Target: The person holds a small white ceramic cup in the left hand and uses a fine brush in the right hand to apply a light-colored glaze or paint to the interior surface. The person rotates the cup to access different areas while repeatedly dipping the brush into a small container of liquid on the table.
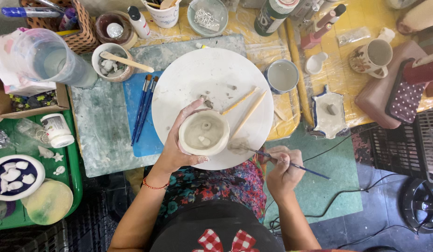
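My left hand (175,148) cups a small, rough white clay bowl (205,133), holding it over the near edge of a round white board (198,74). My right hand (282,170) grips a thin blue-handled paintbrush (291,164); its tip touches a grey wet smear on the board just right of the bowl. Two wooden sticks (247,108) lie on the board beside the bowl, and small clay crumbs are scattered near its middle.
Two blue brushes (144,105) lie on a blue mat left of the board. A bowl with a wooden spatula (113,62), a water jar (48,56), a cup of slip (282,76), a mug (373,57) and a green tray (74,163) surround the work area.
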